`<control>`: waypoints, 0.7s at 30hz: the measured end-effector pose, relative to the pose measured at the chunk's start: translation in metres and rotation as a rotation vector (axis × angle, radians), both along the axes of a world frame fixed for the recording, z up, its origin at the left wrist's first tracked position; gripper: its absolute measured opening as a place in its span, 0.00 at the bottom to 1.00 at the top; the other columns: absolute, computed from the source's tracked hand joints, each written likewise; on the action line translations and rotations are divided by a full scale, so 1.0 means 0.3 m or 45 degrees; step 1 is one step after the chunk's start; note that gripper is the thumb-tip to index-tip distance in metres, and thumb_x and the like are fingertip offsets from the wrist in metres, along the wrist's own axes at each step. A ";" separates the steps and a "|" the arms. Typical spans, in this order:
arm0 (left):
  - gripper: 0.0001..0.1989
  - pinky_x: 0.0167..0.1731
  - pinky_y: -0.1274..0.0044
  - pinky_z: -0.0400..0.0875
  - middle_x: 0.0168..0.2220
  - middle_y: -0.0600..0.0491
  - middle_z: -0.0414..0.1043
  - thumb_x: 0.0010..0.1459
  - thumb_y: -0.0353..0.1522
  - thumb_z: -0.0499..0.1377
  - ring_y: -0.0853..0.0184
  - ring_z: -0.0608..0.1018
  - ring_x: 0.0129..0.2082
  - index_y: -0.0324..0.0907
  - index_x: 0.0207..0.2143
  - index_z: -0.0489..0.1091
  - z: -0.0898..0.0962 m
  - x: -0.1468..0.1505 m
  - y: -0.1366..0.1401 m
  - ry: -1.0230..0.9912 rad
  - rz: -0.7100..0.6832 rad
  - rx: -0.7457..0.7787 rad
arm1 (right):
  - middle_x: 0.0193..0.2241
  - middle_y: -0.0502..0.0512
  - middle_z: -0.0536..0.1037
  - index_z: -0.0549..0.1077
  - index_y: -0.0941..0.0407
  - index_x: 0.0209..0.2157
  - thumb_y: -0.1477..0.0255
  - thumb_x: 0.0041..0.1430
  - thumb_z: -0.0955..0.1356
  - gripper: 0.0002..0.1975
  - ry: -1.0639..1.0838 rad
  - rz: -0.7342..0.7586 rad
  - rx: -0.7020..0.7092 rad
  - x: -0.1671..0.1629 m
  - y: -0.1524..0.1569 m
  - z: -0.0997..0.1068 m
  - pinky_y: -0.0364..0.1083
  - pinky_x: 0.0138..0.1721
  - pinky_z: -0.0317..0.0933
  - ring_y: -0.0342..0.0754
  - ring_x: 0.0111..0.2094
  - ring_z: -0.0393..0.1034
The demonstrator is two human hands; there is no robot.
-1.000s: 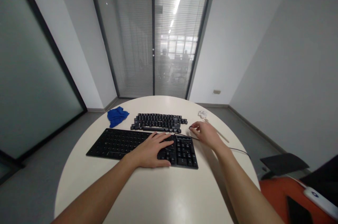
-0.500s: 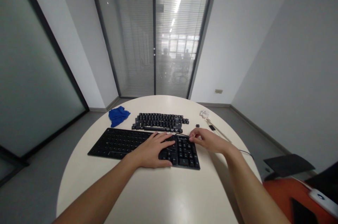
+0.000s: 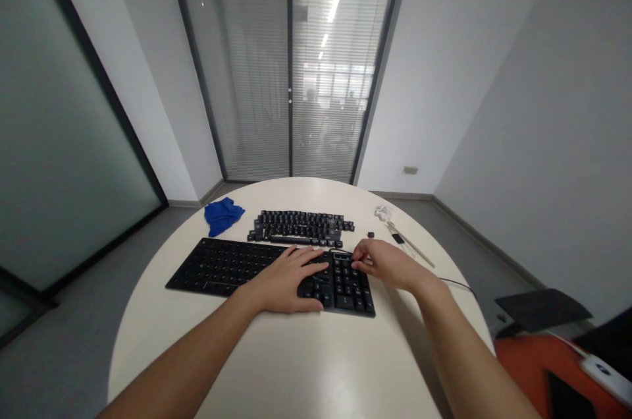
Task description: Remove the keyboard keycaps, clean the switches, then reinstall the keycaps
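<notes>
A black keyboard (image 3: 222,267) lies on the round table. Most of its left part is stripped of keycaps, while the number pad at its right end has keys on it. My left hand (image 3: 289,279) rests on the keyboard with fingers spread, just left of the number pad. Over the pad's upper right corner, my right hand (image 3: 382,263) has thumb and fingers pinched together; whatever is between them is hidden. Behind the keyboard, loose black keycaps (image 3: 299,226) are laid out in rows. One single keycap (image 3: 370,234) sits apart, beyond my right hand.
A blue cloth (image 3: 223,216) lies at the back left of the cream table (image 3: 296,366). To the right are a crumpled white tissue (image 3: 383,213), a thin pale stick (image 3: 415,246) and a black cable (image 3: 459,284). An orange chair (image 3: 523,366) stands beyond the table's right edge.
My right hand has shifted very slightly left over the upper right corner of the number pad, still pinched. My left hand stays in place on the keyboard.
</notes>
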State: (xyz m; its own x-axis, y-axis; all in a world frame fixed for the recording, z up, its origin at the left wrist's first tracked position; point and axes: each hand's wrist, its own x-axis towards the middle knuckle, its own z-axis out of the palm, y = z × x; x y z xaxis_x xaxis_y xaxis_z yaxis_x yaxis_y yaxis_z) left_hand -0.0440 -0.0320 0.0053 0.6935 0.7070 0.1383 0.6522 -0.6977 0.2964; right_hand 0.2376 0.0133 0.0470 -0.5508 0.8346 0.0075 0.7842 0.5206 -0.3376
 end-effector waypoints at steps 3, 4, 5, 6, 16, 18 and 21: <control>0.42 0.67 0.53 0.43 0.71 0.47 0.46 0.55 0.55 0.61 0.49 0.52 0.70 0.50 0.67 0.56 0.002 0.001 0.000 0.001 -0.005 0.000 | 0.39 0.58 0.81 0.78 0.56 0.40 0.68 0.60 0.69 0.09 -0.058 -0.026 0.016 -0.009 -0.007 0.006 0.46 0.41 0.64 0.52 0.39 0.74; 0.42 0.67 0.53 0.43 0.71 0.47 0.46 0.55 0.55 0.61 0.49 0.52 0.70 0.50 0.67 0.56 0.002 0.001 0.000 0.001 -0.005 -0.002 | 0.38 0.58 0.81 0.78 0.56 0.40 0.68 0.60 0.69 0.09 -0.069 -0.030 0.017 -0.010 -0.008 0.008 0.46 0.41 0.64 0.52 0.39 0.74; 0.42 0.67 0.53 0.43 0.71 0.48 0.46 0.55 0.55 0.61 0.48 0.52 0.70 0.50 0.67 0.56 0.002 0.001 0.000 -0.001 -0.005 -0.005 | 0.38 0.58 0.81 0.78 0.56 0.40 0.68 0.60 0.68 0.09 -0.075 -0.034 0.015 -0.011 -0.010 0.010 0.46 0.41 0.64 0.53 0.39 0.74; 0.42 0.67 0.53 0.43 0.71 0.48 0.46 0.55 0.55 0.61 0.48 0.52 0.70 0.50 0.67 0.56 0.002 0.001 0.000 -0.005 -0.005 -0.009 | 0.38 0.58 0.81 0.78 0.56 0.40 0.68 0.61 0.68 0.09 -0.077 -0.035 0.014 -0.012 -0.011 0.012 0.46 0.40 0.64 0.53 0.39 0.74; 0.41 0.67 0.53 0.42 0.71 0.50 0.46 0.55 0.55 0.61 0.48 0.52 0.70 0.53 0.67 0.56 -0.009 -0.005 0.002 -0.060 -0.013 -0.004 | 0.38 0.60 0.80 0.77 0.57 0.41 0.69 0.63 0.66 0.10 -0.082 -0.009 0.030 -0.014 -0.022 0.020 0.46 0.38 0.63 0.52 0.37 0.74; 0.41 0.67 0.54 0.42 0.71 0.50 0.45 0.55 0.55 0.61 0.48 0.52 0.70 0.53 0.67 0.56 -0.010 -0.005 0.002 -0.066 -0.012 -0.005 | 0.39 0.60 0.80 0.77 0.57 0.41 0.70 0.63 0.66 0.10 -0.079 -0.013 0.032 -0.013 -0.021 0.017 0.46 0.39 0.63 0.52 0.38 0.74; 0.41 0.67 0.53 0.42 0.71 0.50 0.46 0.55 0.55 0.61 0.48 0.52 0.70 0.52 0.67 0.56 -0.011 -0.004 0.003 -0.062 -0.009 -0.005 | 0.39 0.59 0.80 0.77 0.57 0.41 0.70 0.63 0.66 0.09 -0.088 -0.018 0.048 -0.016 -0.022 0.016 0.46 0.39 0.63 0.52 0.39 0.74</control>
State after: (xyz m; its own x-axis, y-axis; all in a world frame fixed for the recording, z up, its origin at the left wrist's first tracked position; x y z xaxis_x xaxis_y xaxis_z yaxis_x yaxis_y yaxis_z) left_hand -0.0451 -0.0312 0.0021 0.6909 0.7029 0.1691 0.6321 -0.7009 0.3304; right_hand 0.2328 0.0068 0.0517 -0.5390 0.8423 0.0016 0.8125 0.5205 -0.2625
